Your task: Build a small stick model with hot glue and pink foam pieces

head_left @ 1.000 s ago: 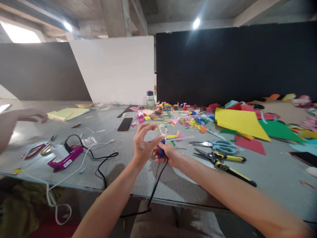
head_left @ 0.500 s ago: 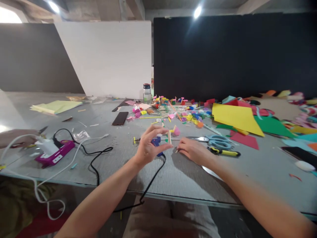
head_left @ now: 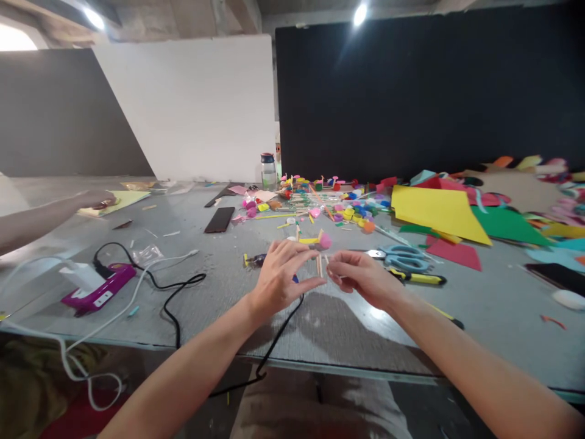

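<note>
My left hand (head_left: 281, 274) is closed in a wide pinch, thumb below and fingers above, on short thin wooden sticks (head_left: 319, 266) held upright. Close on its right, my right hand (head_left: 359, 277) pinches another small pale stick (head_left: 326, 260) at its fingertips, beside the first ones. Whether the pieces touch I cannot tell. Behind my left hand lies a mostly hidden blue tool (head_left: 258, 260) with a black cord, which looks like a glue gun. Blue-handled scissors (head_left: 406, 258) and a yellow and black cutter (head_left: 423, 278) lie just right of my right hand.
A purple power strip (head_left: 101, 289) with white and black cables sits at left. Behind it, a co-worker's hand (head_left: 94, 200) is on pale yellow paper (head_left: 130, 200). A phone (head_left: 220, 220), a bottle (head_left: 268, 172), colourful craft pieces and yellow sheet (head_left: 434, 210) lie farther back.
My right hand has risen from the tabletop to the sticks in my left hand, carrying a small stick. The co-worker's hand has moved from beside the power strip to the pale yellow paper.
</note>
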